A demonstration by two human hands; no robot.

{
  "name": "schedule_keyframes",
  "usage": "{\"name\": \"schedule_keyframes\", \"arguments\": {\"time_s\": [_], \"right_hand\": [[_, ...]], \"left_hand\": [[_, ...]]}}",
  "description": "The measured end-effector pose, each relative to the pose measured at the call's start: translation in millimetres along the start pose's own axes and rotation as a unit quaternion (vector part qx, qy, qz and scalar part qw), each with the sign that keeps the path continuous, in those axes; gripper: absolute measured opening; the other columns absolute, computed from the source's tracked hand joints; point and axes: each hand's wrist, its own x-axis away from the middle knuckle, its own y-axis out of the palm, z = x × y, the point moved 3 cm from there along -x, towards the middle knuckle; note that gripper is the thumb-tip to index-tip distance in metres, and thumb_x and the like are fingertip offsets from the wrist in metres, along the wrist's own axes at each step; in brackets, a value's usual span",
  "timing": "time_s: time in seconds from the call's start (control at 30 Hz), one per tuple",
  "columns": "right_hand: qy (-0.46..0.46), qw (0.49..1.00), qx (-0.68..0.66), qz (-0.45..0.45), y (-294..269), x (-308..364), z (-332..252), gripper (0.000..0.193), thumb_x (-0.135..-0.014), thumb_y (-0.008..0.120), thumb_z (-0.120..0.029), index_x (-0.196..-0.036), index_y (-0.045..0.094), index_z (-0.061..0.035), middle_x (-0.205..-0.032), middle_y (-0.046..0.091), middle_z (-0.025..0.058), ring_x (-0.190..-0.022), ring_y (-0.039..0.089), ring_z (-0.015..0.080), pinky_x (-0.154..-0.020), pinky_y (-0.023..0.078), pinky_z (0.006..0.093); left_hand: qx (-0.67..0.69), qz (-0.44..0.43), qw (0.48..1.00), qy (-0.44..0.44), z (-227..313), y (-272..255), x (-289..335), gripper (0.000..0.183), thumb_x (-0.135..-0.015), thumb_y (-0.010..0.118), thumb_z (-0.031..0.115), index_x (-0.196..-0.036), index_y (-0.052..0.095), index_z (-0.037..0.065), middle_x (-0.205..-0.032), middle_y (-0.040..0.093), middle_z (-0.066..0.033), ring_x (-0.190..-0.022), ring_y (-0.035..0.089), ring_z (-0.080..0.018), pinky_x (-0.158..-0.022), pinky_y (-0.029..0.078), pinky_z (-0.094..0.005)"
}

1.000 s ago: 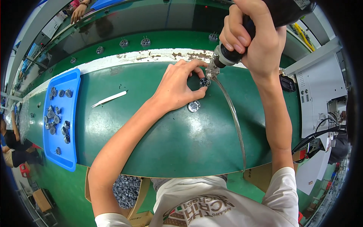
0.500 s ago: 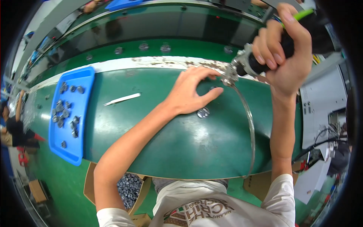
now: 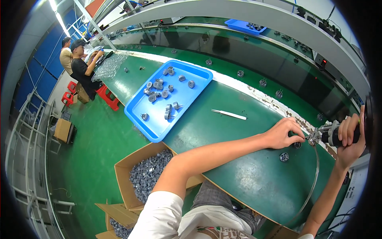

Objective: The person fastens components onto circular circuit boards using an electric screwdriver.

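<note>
My right hand (image 3: pixel 350 133) is wrapped round the black body of a power screwdriver (image 3: pixel 334 134). Its metal nose (image 3: pixel 315 138) points left, and a clear hose (image 3: pixel 316 175) hangs from it. Beside that nose, my left hand (image 3: pixel 284 133) has thumb and fingers pinched together; what lies between them is too small to make out. A dark round component (image 3: pixel 297 145) shows just under the left thumb. Another round component (image 3: pixel 283 157) lies on the green bench a little nearer to me. White tweezers (image 3: pixel 230 114) rest left of my left hand.
A blue tray (image 3: pixel 135 129) with several grey round parts stands on the bench. Below the edge is a cardboard box (image 3: pixel 121 175) full of parts. Behind a worn white ledge runs a belt (image 3: pixel 227 69) carrying several components. Two people work at the far left near red stools (image 3: pixel 106 97).
The view has swung left, bringing the whole tray and the far workers into sight. My left fingers, spread before, are now pinched together by the screwdriver's nose.
</note>
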Motion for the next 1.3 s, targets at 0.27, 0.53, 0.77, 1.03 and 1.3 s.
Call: {"name": "schedule_keyframes", "arguments": {"time_s": [0.27, 0.53, 0.77, 1.03, 1.3], "right_hand": [[0.065, 0.989, 0.038, 0.125, 63.5, -15.4, -23.4, 0.024, -0.107, 0.04, -0.023, -0.116, 0.046, -0.002, -0.05, 0.03, -0.0038, -0.039, 0.027, 0.008, -0.041, 0.03, 0.0249], [0.075, 0.993, 0.058, 0.071, 58.8, -15.8, -23.8, 0.022, -0.105, 0.036, -0.025, -0.109, 0.042, -0.0047, -0.049, 0.031, -0.0031, -0.039, 0.029, 0.0086, -0.043, 0.034, 0.0258], [0.062, 0.995, 0.064, 0.05, 57.5, -14.5, -18.9, 0.023, -0.106, 0.033, -0.025, -0.108, 0.041, -0.0041, -0.05, 0.033, -0.0028, -0.039, 0.03, 0.0085, -0.044, 0.035, 0.0255], [0.052, 0.995, 0.074, 0.052, 59.0, -13.9, -17.0, 0.024, -0.106, 0.034, -0.026, -0.109, 0.043, -0.003, -0.05, 0.032, -0.0031, -0.039, 0.031, 0.008, -0.044, 0.035, 0.0253], [0.051, 0.989, 0.106, 0.089, 61.2, -13.1, -12.3, 0.026, -0.106, 0.037, -0.027, -0.109, 0.045, -0.0026, -0.05, 0.032, -0.0026, -0.039, 0.03, 0.0079, -0.044, 0.034, 0.0259]], "left_hand": [[-0.008, -0.001, 0.999, -0.041, 0.9, -11.8, 2.7, 0.013, -0.086, 0.079, 0.012, -0.097, 0.08, 0.003, -0.09, 0.076, -0.0094, -0.088, 0.068, -0.0202, -0.084, 0.052, -0.0344], [0.001, 0.001, 0.994, -0.108, -2.6, -10.7, 0.7, 0.017, -0.081, 0.083, 0.013, -0.097, 0.082, 0.008, -0.086, 0.074, -0.0071, -0.085, 0.064, -0.0175, -0.08, 0.051, -0.0318], [0.014, -0.007, 0.993, -0.119, -2.0, -11.1, 1.8, 0.017, -0.082, 0.083, 0.011, -0.098, 0.083, 0.007, -0.087, 0.075, -0.0073, -0.082, 0.065, -0.015, -0.077, 0.052, -0.03], [0.028, -0.007, 0.991, -0.127, 2.5, -11.3, 0.6, 0.013, -0.082, 0.081, 0.01, -0.095, 0.083, 0.007, -0.084, 0.076, -0.0067, -0.079, 0.064, -0.0144, -0.076, 0.052, -0.0297], [0.049, 0.013, 0.983, -0.175, 0.3, -7.2, 2.0, 0.014, -0.082, 0.081, 0.013, -0.093, 0.082, 0.004, -0.082, 0.077, -0.0067, -0.073, 0.065, -0.0107, -0.072, 0.051, -0.0289]]}}
